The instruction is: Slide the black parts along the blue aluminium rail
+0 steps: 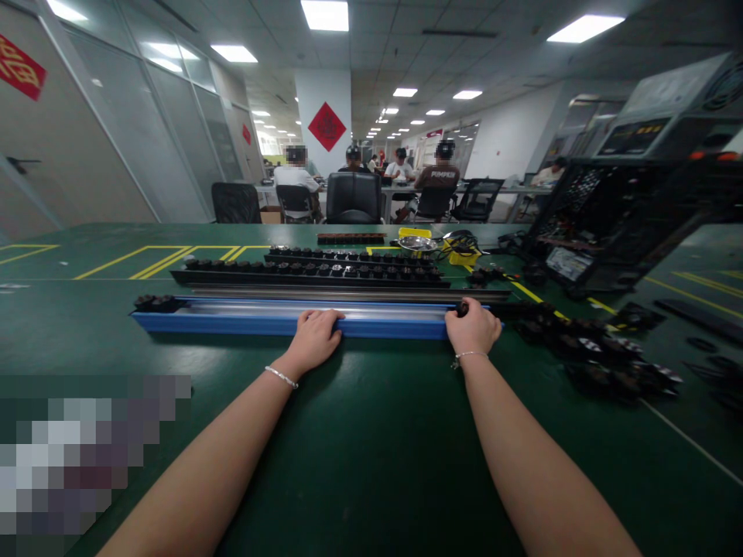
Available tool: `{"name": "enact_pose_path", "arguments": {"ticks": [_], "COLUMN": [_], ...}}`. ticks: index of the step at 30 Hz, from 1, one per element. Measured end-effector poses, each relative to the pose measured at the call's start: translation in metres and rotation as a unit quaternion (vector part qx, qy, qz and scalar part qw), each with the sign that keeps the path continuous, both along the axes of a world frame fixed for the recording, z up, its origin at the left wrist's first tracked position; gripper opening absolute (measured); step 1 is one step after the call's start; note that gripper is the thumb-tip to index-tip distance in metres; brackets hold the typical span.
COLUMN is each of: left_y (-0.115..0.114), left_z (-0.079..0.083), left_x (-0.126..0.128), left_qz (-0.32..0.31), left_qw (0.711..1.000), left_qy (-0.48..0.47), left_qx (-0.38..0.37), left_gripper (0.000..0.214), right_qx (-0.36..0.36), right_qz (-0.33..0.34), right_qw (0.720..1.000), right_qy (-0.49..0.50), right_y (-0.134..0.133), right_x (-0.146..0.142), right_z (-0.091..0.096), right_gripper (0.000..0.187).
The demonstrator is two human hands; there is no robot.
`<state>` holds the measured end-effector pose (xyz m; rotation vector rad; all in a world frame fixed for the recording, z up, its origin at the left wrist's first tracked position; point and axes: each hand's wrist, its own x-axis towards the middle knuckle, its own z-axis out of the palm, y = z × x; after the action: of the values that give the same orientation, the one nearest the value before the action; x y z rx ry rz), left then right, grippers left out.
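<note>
A long blue channel (232, 325) with a shiny metal inner face lies crosswise in front of me. My left hand (315, 338) is closed over its near wall, around the middle, fingers curled inside. Toward the channel's right end, my right hand (473, 329) is closed on a small black round part (461, 309), mostly hidden by the fingers. At the left end of the channel sit several black parts (155, 303) like those in the rows behind. Just beyond the channel run a thin dark rail (348, 295) and black strips (313, 271) lined with round black pieces.
Loose black parts (604, 352) are heaped to the right on the green table (371, 464). An open computer case (586, 224) stands behind them. A metal dish (418, 244) and yellow-and-black coiled cables (461, 247) lie at the back. People sit at farther tables.
</note>
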<state>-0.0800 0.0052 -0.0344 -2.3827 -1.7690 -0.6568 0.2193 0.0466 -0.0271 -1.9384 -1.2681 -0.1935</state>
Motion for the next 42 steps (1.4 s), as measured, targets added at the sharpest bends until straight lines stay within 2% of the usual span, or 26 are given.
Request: {"name": "enact_pose_path", "arguments": {"ticks": [42], "left_y": [0.001], "left_z": [-0.001], "left_x": [-0.001], "left_qz": [0.001], "left_qw": [1.0], "left_qy": [0.0], "left_qx": [0.002], "left_gripper": [0.03], "right_qx": [-0.004], "right_qz": [-0.035], "right_qw": [0.998], "right_qy": [0.043], "right_y": [0.004], "right_x": [0.022], "right_z": [-0.001], "right_gripper": [0.04]}}
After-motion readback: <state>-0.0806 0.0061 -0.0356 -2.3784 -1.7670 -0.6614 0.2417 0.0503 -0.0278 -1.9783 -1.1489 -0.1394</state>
